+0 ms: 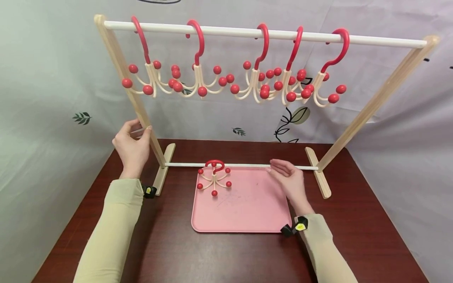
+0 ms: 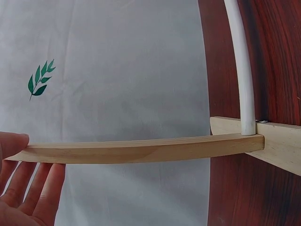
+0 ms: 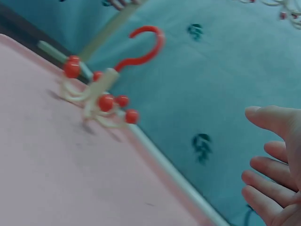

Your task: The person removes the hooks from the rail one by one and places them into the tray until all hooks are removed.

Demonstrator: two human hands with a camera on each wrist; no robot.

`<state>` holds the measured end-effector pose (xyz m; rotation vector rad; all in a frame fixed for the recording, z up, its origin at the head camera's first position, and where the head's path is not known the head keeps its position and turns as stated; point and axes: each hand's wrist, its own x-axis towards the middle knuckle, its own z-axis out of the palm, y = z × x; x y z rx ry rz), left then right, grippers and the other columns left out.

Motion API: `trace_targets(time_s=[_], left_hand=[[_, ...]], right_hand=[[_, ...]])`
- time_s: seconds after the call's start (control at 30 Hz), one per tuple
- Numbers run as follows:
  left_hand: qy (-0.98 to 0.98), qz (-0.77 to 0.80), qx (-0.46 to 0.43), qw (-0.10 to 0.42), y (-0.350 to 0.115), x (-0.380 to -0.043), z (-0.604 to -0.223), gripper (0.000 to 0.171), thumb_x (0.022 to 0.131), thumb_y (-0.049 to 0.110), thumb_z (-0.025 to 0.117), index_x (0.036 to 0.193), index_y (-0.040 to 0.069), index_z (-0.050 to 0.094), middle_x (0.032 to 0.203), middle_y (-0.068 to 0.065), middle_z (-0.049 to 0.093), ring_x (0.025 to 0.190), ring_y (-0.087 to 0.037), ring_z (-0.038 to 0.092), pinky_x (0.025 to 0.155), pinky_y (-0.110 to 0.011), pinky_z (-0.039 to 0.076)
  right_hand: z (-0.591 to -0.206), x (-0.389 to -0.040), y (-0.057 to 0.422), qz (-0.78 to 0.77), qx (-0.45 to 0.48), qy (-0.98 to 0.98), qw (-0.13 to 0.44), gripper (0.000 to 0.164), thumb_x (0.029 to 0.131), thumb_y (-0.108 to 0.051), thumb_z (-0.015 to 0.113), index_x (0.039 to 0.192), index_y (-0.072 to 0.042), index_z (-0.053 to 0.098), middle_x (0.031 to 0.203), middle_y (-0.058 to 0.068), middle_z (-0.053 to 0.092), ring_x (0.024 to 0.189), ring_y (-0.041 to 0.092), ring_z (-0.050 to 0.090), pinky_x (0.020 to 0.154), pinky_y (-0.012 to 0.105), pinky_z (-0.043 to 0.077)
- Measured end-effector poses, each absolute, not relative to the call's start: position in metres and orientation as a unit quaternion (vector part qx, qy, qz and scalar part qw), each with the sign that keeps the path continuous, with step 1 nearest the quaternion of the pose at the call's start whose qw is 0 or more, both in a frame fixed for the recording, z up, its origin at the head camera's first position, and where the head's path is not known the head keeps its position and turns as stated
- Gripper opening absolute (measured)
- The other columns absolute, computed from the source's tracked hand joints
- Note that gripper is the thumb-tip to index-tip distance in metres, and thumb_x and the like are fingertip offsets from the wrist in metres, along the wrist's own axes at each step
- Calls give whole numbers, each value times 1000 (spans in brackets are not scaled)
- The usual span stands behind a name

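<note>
My left hand [image 1: 131,147] grips the left wooden post [image 1: 137,104] of a rack, thumb on one side and fingers on the other in the left wrist view. Over the pink tray's [image 1: 244,216] right side hovers my right hand [image 1: 291,181], fingers extended and nothing in them. A small hanger [image 1: 214,179] with a red hook, pale curved arms and red ball tips stands on the tray's back left part, hook up. Several like it, such as the leftmost hanger [image 1: 151,78], hang by their hooks from the rack's white top rod [image 1: 230,31].
A white lower rod [image 1: 247,165] runs behind the tray between the wooden feet, including the right foot [image 1: 318,175]. The right post [image 1: 382,98] leans outward in the head view. Behind the dark wooden table [image 1: 184,255] hangs a pale leaf-print cloth [image 1: 219,118].
</note>
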<state>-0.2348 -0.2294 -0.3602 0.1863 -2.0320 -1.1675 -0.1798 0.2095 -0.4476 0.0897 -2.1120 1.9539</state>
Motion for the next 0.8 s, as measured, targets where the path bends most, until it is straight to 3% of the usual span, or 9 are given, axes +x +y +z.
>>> trace_targets(time_s=[0.3, 0.6, 0.8], left_hand=[[-797, -457, 72, 387, -229, -235, -360, 30, 93, 24, 76, 121, 11, 75, 108, -4, 75, 93, -16, 74, 80, -23, 58], [-798, -458, 75, 385, -229, -234, -360, 31, 93, 23, 76, 122, 11, 74, 109, -5, 75, 93, -16, 74, 80, -24, 58], [-798, -460, 76, 382, -229, -234, -359, 31, 94, 24, 76, 122, 12, 74, 110, -5, 75, 94, -16, 73, 81, -24, 58]], right_hand=[[-411, -177, 243, 684, 25, -695, 219, 41, 85, 0, 83, 123, 7, 69, 119, 22, 70, 105, 19, 71, 87, 24, 56], [-357, -166, 259, 722, 24, -622, 303, 42, 78, 7, 85, 117, 9, 71, 111, 17, 74, 101, 20, 72, 86, 25, 57], [-320, -162, 269, 734, 53, -577, 354, 44, 75, 12, 85, 116, 13, 69, 114, 24, 71, 102, 25, 72, 89, 29, 56]])
